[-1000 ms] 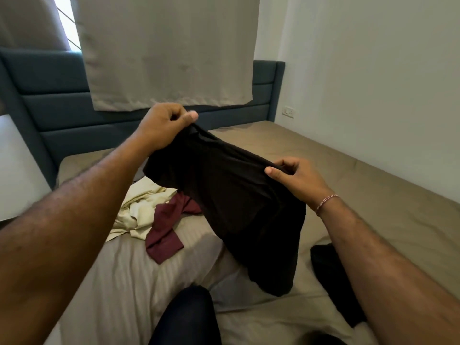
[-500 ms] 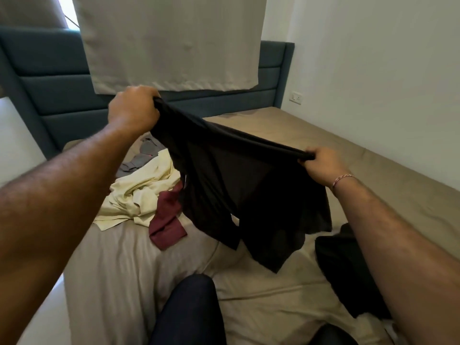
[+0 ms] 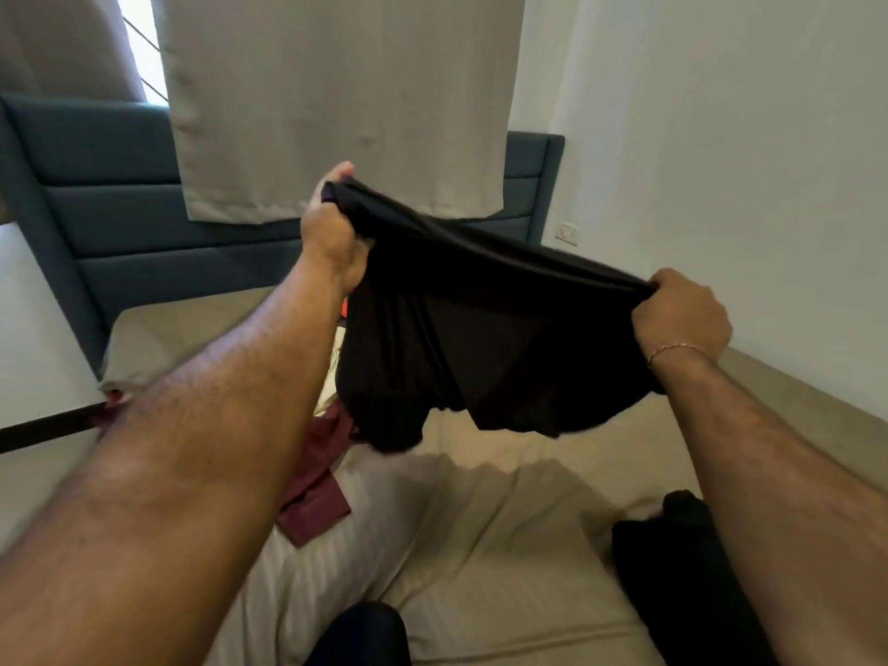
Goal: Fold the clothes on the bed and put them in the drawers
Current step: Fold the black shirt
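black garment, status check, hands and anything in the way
Left hand and right hand each grip the black garment, stretched in the air over the bed. Unfolded. Maroon garment lies below; nothing blocking.

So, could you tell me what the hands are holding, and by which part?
Both hold the black garment by its top edge: left hand and right hand at opposite ends.

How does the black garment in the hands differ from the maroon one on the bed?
The black garment is held in the air, stretched between the left hand and right hand; the maroon garment lies crumpled on the bed, untouched. The black one shows almost whole; the maroon one is partly hidden behind the left arm. Neither is folded yet.
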Tool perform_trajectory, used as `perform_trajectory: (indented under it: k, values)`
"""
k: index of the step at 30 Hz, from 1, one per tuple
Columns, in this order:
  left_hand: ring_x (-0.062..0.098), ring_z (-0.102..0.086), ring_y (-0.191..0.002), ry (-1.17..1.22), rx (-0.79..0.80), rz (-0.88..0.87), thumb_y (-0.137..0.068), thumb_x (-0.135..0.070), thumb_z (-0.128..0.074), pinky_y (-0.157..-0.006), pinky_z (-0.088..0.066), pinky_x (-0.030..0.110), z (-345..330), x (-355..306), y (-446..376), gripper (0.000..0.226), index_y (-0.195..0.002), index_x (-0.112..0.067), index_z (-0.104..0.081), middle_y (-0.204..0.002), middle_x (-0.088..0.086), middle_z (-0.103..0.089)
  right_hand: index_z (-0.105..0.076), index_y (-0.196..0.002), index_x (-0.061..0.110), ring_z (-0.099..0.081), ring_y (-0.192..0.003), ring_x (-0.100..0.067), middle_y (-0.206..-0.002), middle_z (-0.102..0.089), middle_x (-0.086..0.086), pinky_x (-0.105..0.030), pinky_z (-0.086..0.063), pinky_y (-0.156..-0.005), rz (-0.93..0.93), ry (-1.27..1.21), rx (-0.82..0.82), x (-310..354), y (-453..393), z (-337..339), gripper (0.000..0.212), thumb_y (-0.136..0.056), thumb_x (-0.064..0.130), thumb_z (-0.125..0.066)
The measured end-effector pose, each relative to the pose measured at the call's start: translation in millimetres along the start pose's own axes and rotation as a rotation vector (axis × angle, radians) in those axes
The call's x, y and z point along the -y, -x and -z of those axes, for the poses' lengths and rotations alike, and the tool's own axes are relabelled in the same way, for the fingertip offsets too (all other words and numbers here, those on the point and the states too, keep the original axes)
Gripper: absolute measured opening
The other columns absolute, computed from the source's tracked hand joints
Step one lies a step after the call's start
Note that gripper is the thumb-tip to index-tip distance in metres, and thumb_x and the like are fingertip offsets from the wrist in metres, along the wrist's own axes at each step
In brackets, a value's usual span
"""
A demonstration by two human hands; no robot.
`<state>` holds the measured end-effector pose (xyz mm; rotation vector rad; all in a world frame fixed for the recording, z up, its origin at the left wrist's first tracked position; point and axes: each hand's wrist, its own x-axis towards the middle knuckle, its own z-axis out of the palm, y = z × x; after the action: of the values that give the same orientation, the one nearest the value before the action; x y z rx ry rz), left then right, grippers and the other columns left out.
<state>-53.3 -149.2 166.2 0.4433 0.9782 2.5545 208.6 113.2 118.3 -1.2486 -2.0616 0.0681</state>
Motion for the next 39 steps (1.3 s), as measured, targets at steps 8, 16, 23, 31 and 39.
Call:
perform_trajectory:
  k: [8, 16, 23, 31, 39]
  values:
    - [0.033, -0.066, -0.121, -0.055, -0.110, -0.233, -0.104, -0.021, -0.059, -0.100, -0.054, 0.045, 113, 33, 56, 0.036, -0.135, -0.005, -0.065, -0.131, 0.020, -0.069, -0.057, -0.097, 0.025, -0.058, -0.085, -0.029, -0.096, -0.062, 0.001, -0.032, -0.040, -0.067, 0.020, -0.315, -0.105, -32, 70, -38, 0.034, -0.071, 0.002, -0.063]
    - [0.033, -0.070, -0.099, -0.994, -0.555, -0.002, -0.079, 0.015, -0.045, -0.086, -0.057, 0.042, 323, 117, 203, 0.061, -0.083, -0.037, -0.076, -0.093, 0.005, -0.073, -0.063, -0.101, 0.018, -0.061, -0.091, -0.034, -0.101, -0.062, -0.007, -0.040, -0.050, -0.062, 0.356, 0.213, 0.468, -126, 256, -118, 0.019, -0.085, 0.009, -0.068]
    - [0.031, -0.068, -0.100, -1.141, -0.737, 0.151, -0.092, 0.011, -0.054, -0.094, -0.056, 0.045, 377, 123, 249, 0.044, -0.103, -0.026, -0.074, -0.102, 0.007, -0.072, -0.069, -0.091, 0.010, -0.064, -0.081, -0.035, -0.089, -0.065, -0.011, -0.038, -0.049, -0.067, 0.305, 0.256, 0.679, -171, 324, -115, 0.020, -0.078, -0.005, -0.069]
    - [0.032, -0.069, -0.103, -0.651, -0.917, 0.272, -0.098, 0.010, -0.044, -0.089, -0.060, 0.043, 367, 121, 255, 0.038, -0.105, -0.013, -0.074, -0.112, 0.015, -0.070, -0.063, -0.123, 0.009, -0.059, -0.110, -0.039, -0.118, -0.061, -0.017, -0.042, -0.052, -0.095, -0.013, 0.054, 0.825, -192, 340, -136, 0.044, -0.080, 0.004, -0.070]
    - [0.037, -0.062, -0.118, -0.238, -1.136, 0.537, -0.102, -0.012, -0.049, -0.094, -0.056, 0.055, 367, 127, 267, 0.038, -0.139, -0.005, -0.051, -0.133, 0.018, -0.059, -0.028, -0.154, 0.013, -0.065, -0.107, -0.036, -0.131, -0.061, -0.019, -0.047, -0.058, -0.089, -1.022, -0.743, 0.615, -185, 333, -170, 0.081, -0.089, 0.010, -0.077]
